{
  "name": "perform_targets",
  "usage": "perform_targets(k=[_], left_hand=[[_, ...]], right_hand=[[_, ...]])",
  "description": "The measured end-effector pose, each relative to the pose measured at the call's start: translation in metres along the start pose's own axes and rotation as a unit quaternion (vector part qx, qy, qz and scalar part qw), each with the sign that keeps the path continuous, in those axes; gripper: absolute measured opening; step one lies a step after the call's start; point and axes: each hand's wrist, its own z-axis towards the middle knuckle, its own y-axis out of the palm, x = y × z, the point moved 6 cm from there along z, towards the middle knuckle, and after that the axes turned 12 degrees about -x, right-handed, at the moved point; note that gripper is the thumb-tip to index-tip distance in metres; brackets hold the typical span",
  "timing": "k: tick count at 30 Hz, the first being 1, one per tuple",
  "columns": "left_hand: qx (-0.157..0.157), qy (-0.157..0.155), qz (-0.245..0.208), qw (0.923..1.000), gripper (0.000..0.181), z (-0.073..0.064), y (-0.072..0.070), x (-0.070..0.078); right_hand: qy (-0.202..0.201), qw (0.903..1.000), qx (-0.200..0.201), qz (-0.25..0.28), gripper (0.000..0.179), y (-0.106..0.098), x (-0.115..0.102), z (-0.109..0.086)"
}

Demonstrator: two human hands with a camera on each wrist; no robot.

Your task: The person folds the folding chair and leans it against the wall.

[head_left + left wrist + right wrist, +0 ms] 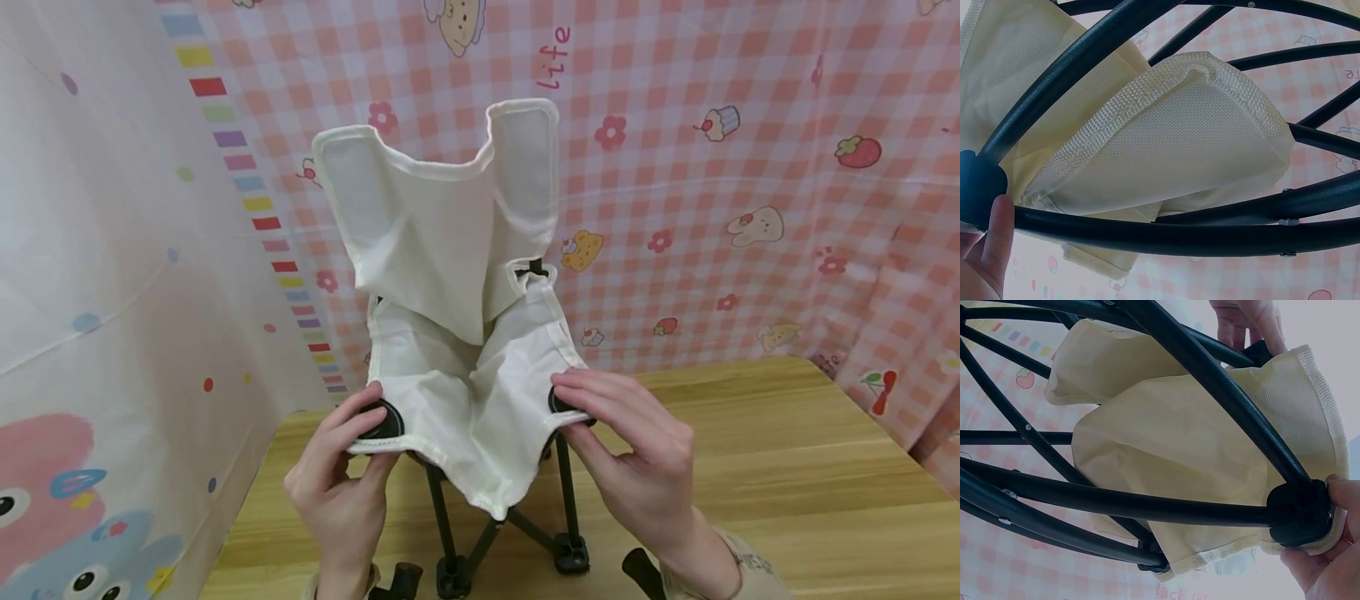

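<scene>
A small folding chair (420, 383) with a cream fabric seat and backrest stands on the wooden table, its black tube legs (442, 517) crossing below. My left hand (341, 475) grips the seat's front left corner, fingers on top by a round black corner piece (386, 421) and thumb underneath. At the front right corner, my right hand (637, 450) pinches the fabric edge and its black corner joint (1300, 512) the same way. The seat fabric (480, 433) sags in the middle between both hands. Upright at the back, the backrest (442, 217) has two raised flaps at its top corners.
The wooden table (750, 442) spreads to the right and under the chair. Behind hangs a pink checked cloth (675, 200), and a white patterned cloth (150, 250) hangs at the left. Black camera mounts (405, 579) show near the wrists.
</scene>
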Motion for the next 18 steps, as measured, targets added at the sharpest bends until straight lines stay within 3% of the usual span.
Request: perform_targets(k=[18], left_hand=[[-0.003, 0.011, -0.014, 0.9998, 0.029, 0.0045, 0.0048, 0.0004]], right_hand=[[-0.003, 1.0, -0.006, 0.001, 0.023, 0.0033, -0.0017, 0.0044]])
